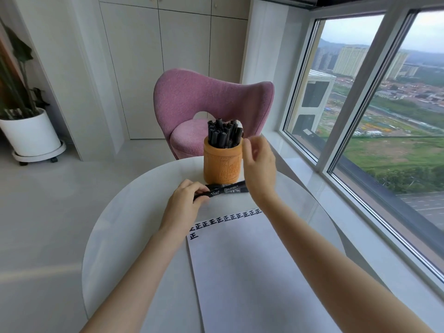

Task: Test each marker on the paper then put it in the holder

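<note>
Left hand gripping a black plastic marker on the table.

Its fingers curl tight round the marker's 9 o'clock end. The marker's long axis runs roughly 9 to 3, and it lies on the round white table at the foot of the carved orange wooden holder, which stands at its 12. The right hand is raised at the holder's 3 o'clock, fingers loosely curved with a narrow gap, apparently empty. The white paper sheet lies at the marker's 6 o'clock, so the left hand is better placed for the test.
</note>
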